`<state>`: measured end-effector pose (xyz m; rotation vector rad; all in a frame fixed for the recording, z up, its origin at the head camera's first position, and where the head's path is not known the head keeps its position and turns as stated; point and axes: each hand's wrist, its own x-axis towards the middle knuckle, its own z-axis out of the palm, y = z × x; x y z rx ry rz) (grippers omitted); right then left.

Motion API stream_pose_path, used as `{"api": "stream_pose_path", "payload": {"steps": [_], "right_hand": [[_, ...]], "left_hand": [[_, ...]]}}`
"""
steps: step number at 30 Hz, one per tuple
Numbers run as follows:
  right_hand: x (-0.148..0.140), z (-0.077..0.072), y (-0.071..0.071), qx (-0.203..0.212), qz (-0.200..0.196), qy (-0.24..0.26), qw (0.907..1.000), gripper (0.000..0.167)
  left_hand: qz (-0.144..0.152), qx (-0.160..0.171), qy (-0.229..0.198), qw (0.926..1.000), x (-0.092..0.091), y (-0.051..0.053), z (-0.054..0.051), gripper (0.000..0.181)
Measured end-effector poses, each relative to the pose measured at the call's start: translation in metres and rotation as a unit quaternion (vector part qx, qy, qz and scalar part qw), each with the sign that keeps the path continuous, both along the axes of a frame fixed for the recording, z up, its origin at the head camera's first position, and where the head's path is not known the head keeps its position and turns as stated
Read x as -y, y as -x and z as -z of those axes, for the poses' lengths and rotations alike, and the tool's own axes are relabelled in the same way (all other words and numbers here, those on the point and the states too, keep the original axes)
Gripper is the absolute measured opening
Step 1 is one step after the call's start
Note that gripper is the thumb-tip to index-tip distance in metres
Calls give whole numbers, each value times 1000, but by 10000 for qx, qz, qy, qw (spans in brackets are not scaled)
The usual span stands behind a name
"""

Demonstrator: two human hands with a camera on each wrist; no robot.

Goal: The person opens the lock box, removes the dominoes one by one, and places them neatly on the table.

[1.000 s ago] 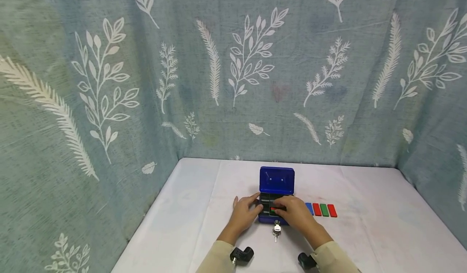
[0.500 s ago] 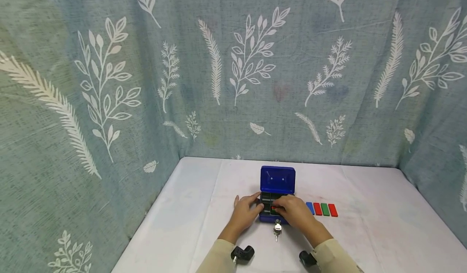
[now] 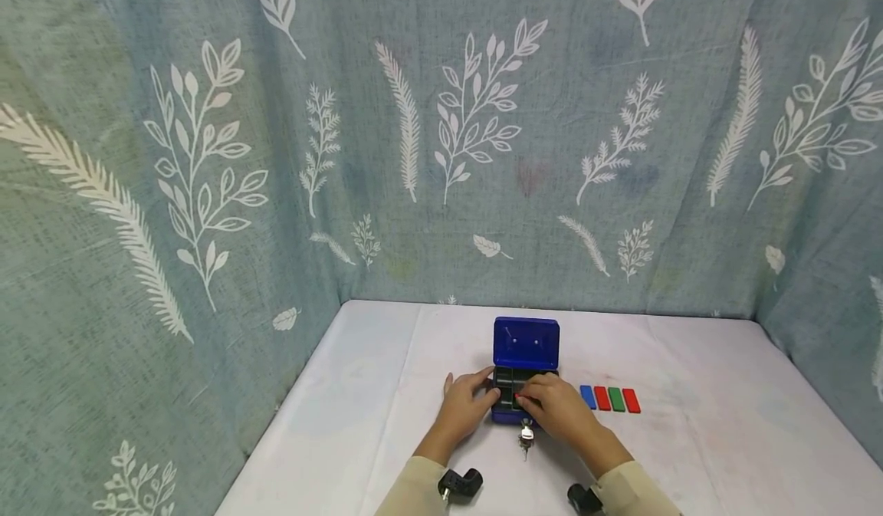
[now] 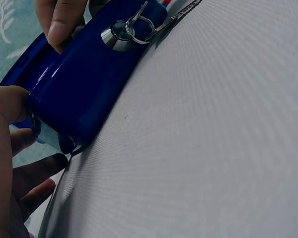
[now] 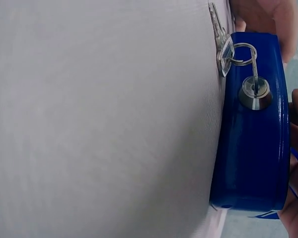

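Note:
A small blue cash box stands on the table with its lid raised and a black compartment tray inside. My left hand holds the box's left side, thumb at the front of the rim and a finger farther back. In the left wrist view the thumb rests at the box's corner. Over the front of the tray, my right hand pinches a red tile, mostly hidden by the fingers. Keys on a ring hang from the front lock.
Right of the box lies a row of flat tiles: a blue tile, a red one, a green tile and another red one at the end. The white-covered table meets a leaf-patterned curtain at the back and sides.
The right fingers have shifted slightly within the tray, and more of the red at their tips shows. The left hand stays on the box. The row of tiles is unchanged.

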<state>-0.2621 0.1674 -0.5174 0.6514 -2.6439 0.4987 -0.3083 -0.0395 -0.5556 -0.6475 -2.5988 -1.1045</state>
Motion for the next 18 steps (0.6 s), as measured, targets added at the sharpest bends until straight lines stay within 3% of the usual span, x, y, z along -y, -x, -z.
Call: {"api": "stream_pose_path", "payload": {"steps": [5, 18], "right_hand": [[1, -2, 2, -56, 31, -127, 9999, 8], [2, 0, -7, 123, -183, -589, 9980, 25]], "left_hand": [[18, -109, -23, 9999, 1, 3, -1, 46], [-7, -13, -51, 10000, 2, 2, 4, 46]]}}
